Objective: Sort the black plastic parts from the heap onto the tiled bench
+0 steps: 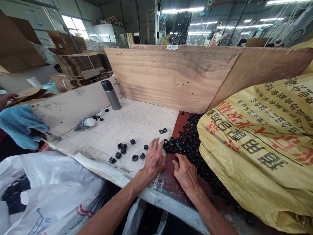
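My left hand point(156, 159) lies palm down at the seam between the white tiled surface and the red-brown board, fingers stretched forward and touching the edge of a heap of black nut-like rings point(179, 143). Just right of it is my right hand point(186, 171), low over the red-brown board point(168, 178), thumb and index finger apart, the other fingers curled at the near side of the heap. Neither hand shows a piece in its grip. Several loose black rings point(135, 157) are scattered on the tiles left of my left hand, and a joined-looking pair point(162, 131) lies beyond it.
A yellow printed sack point(256, 140) slumps over the heap at right. Wooden boards point(171, 78) wall the back. A grey flask point(111, 96) and a small plastic bag point(85, 124) stand left. A white sack point(53, 182) is at front left; a blue-gloved person point(21, 125) is beyond.
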A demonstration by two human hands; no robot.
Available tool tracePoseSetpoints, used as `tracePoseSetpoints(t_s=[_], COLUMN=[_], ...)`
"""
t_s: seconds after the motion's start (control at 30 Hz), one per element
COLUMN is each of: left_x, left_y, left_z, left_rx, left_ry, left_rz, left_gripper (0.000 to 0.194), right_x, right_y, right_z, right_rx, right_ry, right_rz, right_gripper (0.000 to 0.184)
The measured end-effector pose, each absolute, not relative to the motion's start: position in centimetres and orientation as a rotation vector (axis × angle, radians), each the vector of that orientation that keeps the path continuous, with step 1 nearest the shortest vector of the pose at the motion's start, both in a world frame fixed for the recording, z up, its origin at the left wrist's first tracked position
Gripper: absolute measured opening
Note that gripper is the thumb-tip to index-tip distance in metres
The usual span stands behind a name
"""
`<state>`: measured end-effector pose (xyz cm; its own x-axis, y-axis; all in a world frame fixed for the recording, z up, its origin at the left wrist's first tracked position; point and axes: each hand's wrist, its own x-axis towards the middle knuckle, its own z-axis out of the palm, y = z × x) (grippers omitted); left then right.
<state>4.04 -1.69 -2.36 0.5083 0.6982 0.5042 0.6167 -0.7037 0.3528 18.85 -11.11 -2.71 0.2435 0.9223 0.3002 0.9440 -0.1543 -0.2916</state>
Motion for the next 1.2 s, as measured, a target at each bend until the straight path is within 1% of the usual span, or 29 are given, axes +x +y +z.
tracePoseSetpoints(t_s=[0.07, 0.23, 0.37, 0.47, 0.53, 0.63, 0.7, 0.77, 0.87, 0.97, 1.0, 1.2], left_x=[5.2, 4.0, 2.2, 1.9, 1.9, 1.8, 1.6, 1.5, 1.6, 1.8, 1.8, 1.5], left_y=[-1.3, -3.4, -4.6, -4.5, -4.5, -4.7, -5.0, -5.1, -4.9, -4.5, -4.3, -4.4], left_z=[-2.9, -4.2, -4.5, -4.3, -4.1, -3.8, -3.7, -3.5, -3.3, -3.4, -3.5, -3.7], left_rx=[2.568, 2.47, 2.4, 2.323, 2.282, 2.227, 2.191, 2.171, 2.199, 2.216, 2.208, 2.172], left_ry=[1.021, 0.864, 0.865, 0.97, 1.015, 1.083, 1.136, 1.155, 1.124, 1.121, 1.128, 1.15], left_rz=[0.925, 0.851, 0.843, 0.893, 0.92, 0.948, 0.963, 0.957, 0.894, 0.872, 0.882, 0.912], left_gripper=[0.066, 0.048, 0.038, 0.041, 0.045, 0.046, 0.042, 0.041, 0.04, 0.027, 0.025, 0.029], right_x=[18.9, 19.2, 19.4, 19.5, 19.6, 19.7, 19.6, 19.6, 19.5, 19.3, 19.3, 19.5], right_y=[-11.1, -11.4, -11.5, -11.7, -11.7, -11.8, -12.0, -12.1, -12.4, -12.4, -12.4, -12.2], right_z=[-2.6, -2.2, -1.9, -1.8, -1.8, -1.7, -1.3, -0.9, -0.4, -0.5, -0.5, -0.5], right_rx=[-2.124, -2.192, -2.301, -2.302, -2.218, -1.898, -1.682, -1.565, -1.524, -1.547, -1.554, -1.504], right_ry=[-1.702, -1.669, -1.645, -1.63, -1.589, -1.6, -1.673, -1.76, -1.92, -2.016, -2.019, -1.963], right_rz=[-0.071, -0.025, 0.003, 0.01, -0.004, 0.037, 0.153, 0.297, 0.425, 0.439, 0.439, 0.527], right_gripper=[0.021, 0.015, 0.018, 0.023, 0.028, 0.021, 0.017, 0.018, 0.024, 0.028, 0.028, 0.027])
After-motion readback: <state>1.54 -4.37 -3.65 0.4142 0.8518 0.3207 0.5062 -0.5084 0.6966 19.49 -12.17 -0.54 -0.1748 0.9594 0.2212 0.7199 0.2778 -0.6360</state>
